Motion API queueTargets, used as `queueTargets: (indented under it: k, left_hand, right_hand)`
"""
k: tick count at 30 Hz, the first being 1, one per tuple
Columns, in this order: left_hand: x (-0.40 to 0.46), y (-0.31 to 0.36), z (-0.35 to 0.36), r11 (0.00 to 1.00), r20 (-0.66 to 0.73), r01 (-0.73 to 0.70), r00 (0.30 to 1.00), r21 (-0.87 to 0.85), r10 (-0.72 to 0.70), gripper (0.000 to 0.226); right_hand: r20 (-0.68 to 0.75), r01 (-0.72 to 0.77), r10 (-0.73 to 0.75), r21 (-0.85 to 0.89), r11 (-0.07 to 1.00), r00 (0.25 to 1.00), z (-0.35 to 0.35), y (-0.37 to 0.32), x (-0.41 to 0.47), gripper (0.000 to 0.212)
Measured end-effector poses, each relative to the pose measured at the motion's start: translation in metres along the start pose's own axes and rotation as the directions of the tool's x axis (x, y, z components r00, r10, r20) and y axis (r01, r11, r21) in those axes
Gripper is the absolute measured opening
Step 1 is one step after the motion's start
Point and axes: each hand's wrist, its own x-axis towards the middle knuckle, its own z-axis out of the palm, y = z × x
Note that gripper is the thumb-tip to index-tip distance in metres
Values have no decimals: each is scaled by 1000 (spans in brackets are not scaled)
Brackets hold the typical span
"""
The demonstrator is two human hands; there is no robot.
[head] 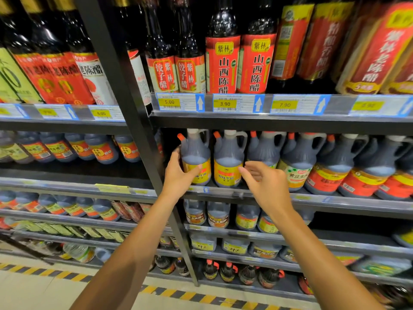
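While the left hand (pixel 178 177) grips the leftmost dark plastic yellow-labelled jug (pixel 195 151) and the right hand (pixel 266 184) hovers open nearby, best clasp its right flank too, then draw it straight off the grey metal shelf (pixel 335 201).

Tall dark glass bottles with red paper labels (pixel 222 63) stand in a row on the upper shelf, above yellow price tags (pixel 225 104) set beside blue arrow markers. A black metal shelf upright (pixel 125 97) divides the two bays. On the middle shelf stands a dark plastic jug with a white-and-green label (pixel 297 171), with red-labelled handled jugs (pixel 326 177) to its right. Yellow-and-black striped tape (pixel 176 294) runs along the floor.
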Motion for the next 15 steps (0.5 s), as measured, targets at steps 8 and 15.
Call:
queueTargets:
  k: [8,15]
  left_hand:
    - [-12,-6,30,983,-190,88,980,160,-57,92]
    - [-14,-23,25,983,-159,0,987,183,30,73]
  right_hand:
    - [119,-135,168,-249,959,979,30,-1,3,59]
    - [125,-165,203,-266,950,971,34,4,10,60]
